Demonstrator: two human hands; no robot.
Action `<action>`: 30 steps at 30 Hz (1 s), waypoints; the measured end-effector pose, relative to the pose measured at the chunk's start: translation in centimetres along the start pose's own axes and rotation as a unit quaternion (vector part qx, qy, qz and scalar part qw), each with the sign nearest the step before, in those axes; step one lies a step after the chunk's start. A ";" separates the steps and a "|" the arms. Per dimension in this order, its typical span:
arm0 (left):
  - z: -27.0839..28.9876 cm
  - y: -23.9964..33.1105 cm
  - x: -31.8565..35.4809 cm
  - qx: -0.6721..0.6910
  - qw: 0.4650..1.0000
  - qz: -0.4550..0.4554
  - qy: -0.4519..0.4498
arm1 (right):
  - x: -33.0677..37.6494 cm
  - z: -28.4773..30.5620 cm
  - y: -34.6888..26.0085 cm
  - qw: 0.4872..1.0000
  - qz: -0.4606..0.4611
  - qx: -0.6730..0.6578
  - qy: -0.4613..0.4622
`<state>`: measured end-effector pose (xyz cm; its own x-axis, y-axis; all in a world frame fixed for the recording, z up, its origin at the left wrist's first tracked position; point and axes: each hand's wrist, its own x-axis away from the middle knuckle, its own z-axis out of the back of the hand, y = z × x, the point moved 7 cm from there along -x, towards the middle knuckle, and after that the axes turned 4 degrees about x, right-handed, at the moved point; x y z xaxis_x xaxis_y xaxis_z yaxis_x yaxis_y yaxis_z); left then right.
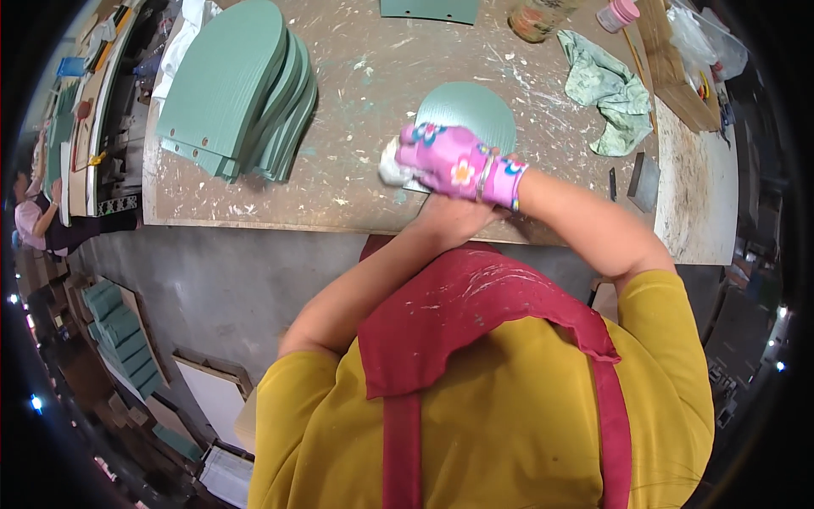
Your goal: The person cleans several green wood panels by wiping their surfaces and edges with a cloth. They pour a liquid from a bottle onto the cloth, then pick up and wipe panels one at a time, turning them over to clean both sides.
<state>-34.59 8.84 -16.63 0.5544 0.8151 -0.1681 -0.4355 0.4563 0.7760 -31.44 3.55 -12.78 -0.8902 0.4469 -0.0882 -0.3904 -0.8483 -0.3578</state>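
Observation:
A pale green, round-ended board (468, 103) lies on the worktable in front of me, partly covered by my hands. My right hand (454, 161), in a pink flowered glove, is closed around a white wad (395, 165), probably cloth, at the board's left edge. My bare left hand (462, 217) is at the near end of the board, crossing under the right wrist; its fingers are hidden by the glove. To the left stands a stack of similar green boards (222, 85) with small holes near their straight ends.
On the right of the brown worktable (356, 110) are a crumpled green-stained cloth (606, 89), a grey metal plate (644, 182) and a wooden box (678, 68). A jar (540, 19) and a pink-capped bottle (618, 14) stand at the back. Another person (38, 216) is far left.

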 end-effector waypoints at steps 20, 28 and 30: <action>-3.0 -2.3 0.1 -0.041 0.977 0.133 -0.161 | -2.5 0.4 0.1 0.999 -0.045 0.012 -0.012; 0.2 -1.2 -0.3 0.016 0.995 0.089 0.037 | -1.4 -0.5 -1.3 0.995 0.058 0.040 -0.067; -0.9 -0.2 -0.3 -0.138 0.984 0.051 -0.098 | -2.2 0.7 2.8 0.997 -0.051 0.054 -0.004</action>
<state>-35.31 8.83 -17.34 0.6131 0.7888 0.0433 -0.6561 0.4779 0.5841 -30.75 0.02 -12.90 -0.8462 0.5306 -0.0488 -0.5016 -0.8242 -0.2630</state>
